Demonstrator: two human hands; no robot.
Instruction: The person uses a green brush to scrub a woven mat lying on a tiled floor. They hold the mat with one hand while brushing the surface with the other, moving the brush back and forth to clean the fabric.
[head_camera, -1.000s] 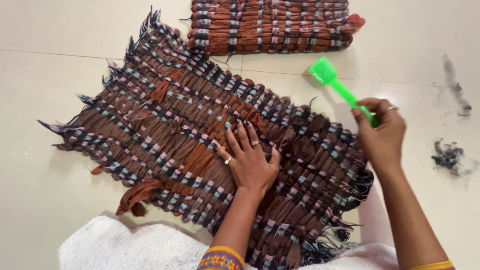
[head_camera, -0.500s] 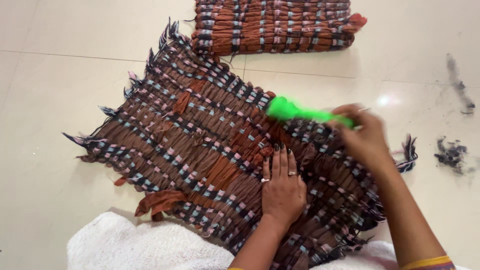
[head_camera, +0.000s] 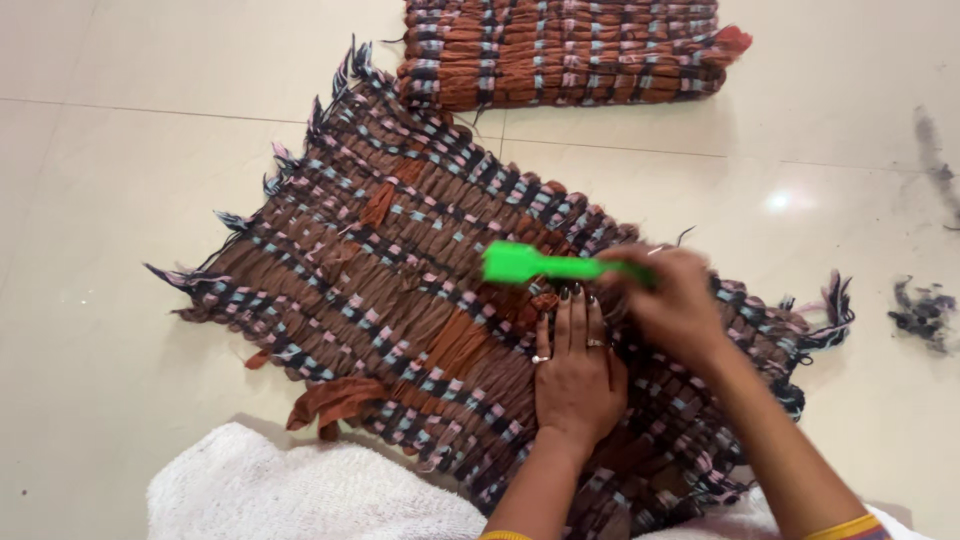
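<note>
While the left hand (head_camera: 578, 375) presses flat, fingers together and pointing away, on a woven rag mat (head_camera: 420, 290), the right hand (head_camera: 672, 300) is closed round the handle of a bright green brush (head_camera: 530, 264), whose head reaches left over the mat's middle, just beyond the left fingertips; whether the head touches the weave can't be told. Left hand grips nothing, palm down on the fabric, w/ rings on two fingers. Mat lies diagonally on pale floor tiles (head_camera: 150, 180), centre frame, far corner nearly touching a second mat (head_camera: 565, 50) at top. It is made of brown and rust-orange cloth strips crossed by rows of black, light blue & pink thread, giving a checked look; dark frayed tassels stick out along its left and upper-left edges and at its right end, and a loose rust-coloured strip (head_camera: 335, 400) hangs out at the lower edge. Second mat has the same colours, w/ a red tuft at its right end. White towelling cloth (head_camera: 300, 490) sits at bottom, touching the mat's near edge. Small clump of dark lint (head_camera: 922, 310) lies on the tiles at right, well apart from the mat.
</note>
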